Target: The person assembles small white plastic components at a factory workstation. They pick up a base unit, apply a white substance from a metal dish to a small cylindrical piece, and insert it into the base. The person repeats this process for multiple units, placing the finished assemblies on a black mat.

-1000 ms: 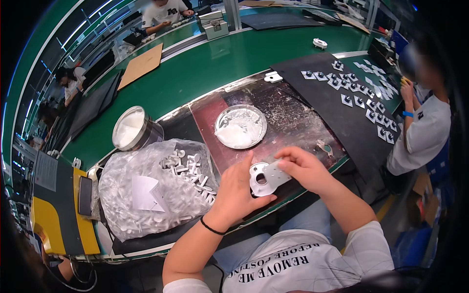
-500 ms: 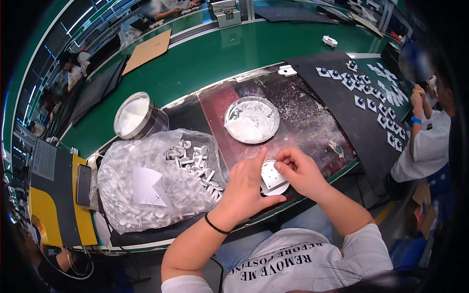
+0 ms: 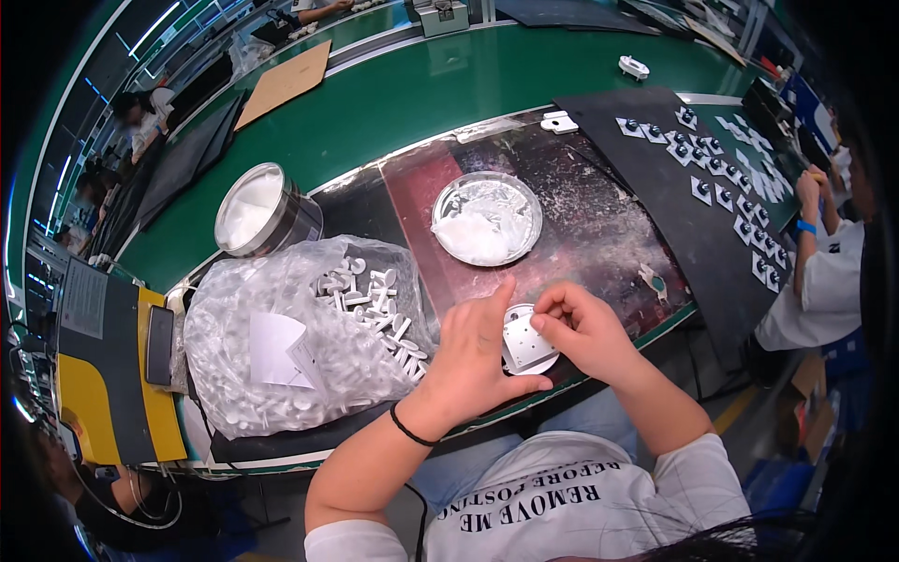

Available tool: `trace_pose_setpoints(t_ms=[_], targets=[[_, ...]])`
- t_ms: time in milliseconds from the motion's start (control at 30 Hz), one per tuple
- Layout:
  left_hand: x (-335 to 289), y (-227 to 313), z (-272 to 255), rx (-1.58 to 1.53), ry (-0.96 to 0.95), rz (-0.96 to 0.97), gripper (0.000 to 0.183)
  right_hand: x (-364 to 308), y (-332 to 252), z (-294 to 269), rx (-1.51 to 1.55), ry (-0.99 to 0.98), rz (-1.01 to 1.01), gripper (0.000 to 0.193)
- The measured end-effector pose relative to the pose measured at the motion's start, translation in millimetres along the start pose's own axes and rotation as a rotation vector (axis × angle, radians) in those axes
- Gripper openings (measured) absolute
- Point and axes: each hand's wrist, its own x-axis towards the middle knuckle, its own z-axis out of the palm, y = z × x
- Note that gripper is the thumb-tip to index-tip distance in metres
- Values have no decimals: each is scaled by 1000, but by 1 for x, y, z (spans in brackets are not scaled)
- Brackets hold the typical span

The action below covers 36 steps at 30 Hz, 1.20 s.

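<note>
A white round part [image 3: 524, 366] is cradled in my left hand [image 3: 468, 361], whose thumb runs along its near side and index finger along its left. Over the round part lies a white square plate [image 3: 527, 343] with several small dark holes. My right hand [image 3: 585, 332] is closed in a pinch at the plate's right corner, thumb bent over it; the fingertips are partly hidden. Just beyond my hands stands a round foil-like dish [image 3: 523, 208] with white paste in it.
On the left are a clear bag [image 3: 220, 375] of white stemmed pieces, an open tub [image 3: 302, 225] and a phone [image 3: 160, 347]. A dark mat [image 3: 646, 201] at right bears rows of small parts. A co-worker's hands [image 3: 811, 187] show at far right.
The square plate has turned slightly on the round part between my hands. My hands keep nearly the same pose, and the whole view has shifted a little.
</note>
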Motion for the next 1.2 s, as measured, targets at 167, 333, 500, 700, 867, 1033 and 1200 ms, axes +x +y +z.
trace_pose_setpoints(t_ms=[167,333,500,700,867,1033,1200], targets=[[0,1,0,3,-14,-23,122,-1,2,5,-52,46,-42,12],[-1,0,0,7,1,-13,122,0,-5,2,-100,1,-42,11],[0,2,0,11,1,-5,120,-1,-2,2,-114,13,-82,11],[0,3,0,19,-11,-28,115,2,4,3,-61,20,-48,10],[0,3,-1,25,-17,-44,114,0,9,8,-43,81,-90,9],[0,4,-1,21,-9,-37,114,3,8,6,-68,65,-111,9],[0,5,-1,21,-21,-49,113,-2,6,6,-150,80,-200,10]])
